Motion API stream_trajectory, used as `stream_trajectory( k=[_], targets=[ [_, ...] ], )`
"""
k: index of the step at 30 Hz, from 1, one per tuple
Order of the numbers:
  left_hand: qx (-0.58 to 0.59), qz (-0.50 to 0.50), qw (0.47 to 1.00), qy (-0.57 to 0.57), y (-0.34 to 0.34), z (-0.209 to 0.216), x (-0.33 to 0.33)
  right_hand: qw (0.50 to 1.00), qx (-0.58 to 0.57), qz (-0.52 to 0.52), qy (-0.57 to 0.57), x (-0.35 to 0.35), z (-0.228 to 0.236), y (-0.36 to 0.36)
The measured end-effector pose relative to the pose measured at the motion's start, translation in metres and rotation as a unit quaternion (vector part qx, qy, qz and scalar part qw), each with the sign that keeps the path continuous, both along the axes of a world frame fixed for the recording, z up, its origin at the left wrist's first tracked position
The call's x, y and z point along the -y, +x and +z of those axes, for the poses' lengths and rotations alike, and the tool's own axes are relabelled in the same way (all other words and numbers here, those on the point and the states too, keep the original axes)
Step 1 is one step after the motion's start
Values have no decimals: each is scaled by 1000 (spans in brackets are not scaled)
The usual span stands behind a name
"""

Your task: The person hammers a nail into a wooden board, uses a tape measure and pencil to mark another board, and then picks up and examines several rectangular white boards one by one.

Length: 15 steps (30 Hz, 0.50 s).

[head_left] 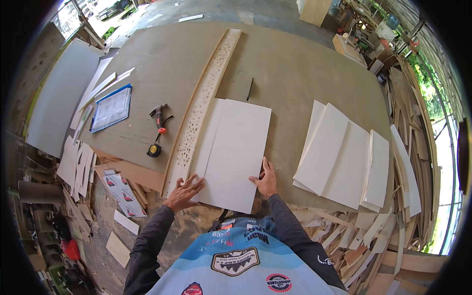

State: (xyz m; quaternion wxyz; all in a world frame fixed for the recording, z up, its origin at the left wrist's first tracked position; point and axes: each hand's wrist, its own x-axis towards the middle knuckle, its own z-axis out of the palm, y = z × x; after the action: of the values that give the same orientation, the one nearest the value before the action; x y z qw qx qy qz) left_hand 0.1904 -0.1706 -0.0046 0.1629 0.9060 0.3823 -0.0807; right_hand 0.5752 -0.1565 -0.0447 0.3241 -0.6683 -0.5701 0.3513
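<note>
Open lane between our right hand (267, 182) and the stacked white panels (330, 155), long spotted board (202, 108) bordering our left hand (184, 191), hammer (159, 117) and tape measure (154, 150) beyond.

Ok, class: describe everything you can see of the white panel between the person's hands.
The white panel is rectangular and smooth, perhaps faced board. It lies flat on the table, right of the long dotted board. A thin dark lengthwise line shows near its left side; mark or seam, I can't tell. The left hand rests spread at its near-left corner; the right hand is at its right edge, thumb on top.
</note>
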Motion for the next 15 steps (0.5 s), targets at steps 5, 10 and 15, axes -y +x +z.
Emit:
stream_trajectory(
  k=[5, 10, 15],
  targets=[
    [-15, 6, 1000, -8, 5, 0, -6, 1000, 6, 13, 23, -9, -16, 10],
    [1, 14, 1000, -10, 5, -2, -10, 998, -47, 30, 22, -16, -20, 18],
    [-51, -1, 999, -3, 8, -2, -20, 994, -88, 59, 1, -26, -13, 27]
  ],
)
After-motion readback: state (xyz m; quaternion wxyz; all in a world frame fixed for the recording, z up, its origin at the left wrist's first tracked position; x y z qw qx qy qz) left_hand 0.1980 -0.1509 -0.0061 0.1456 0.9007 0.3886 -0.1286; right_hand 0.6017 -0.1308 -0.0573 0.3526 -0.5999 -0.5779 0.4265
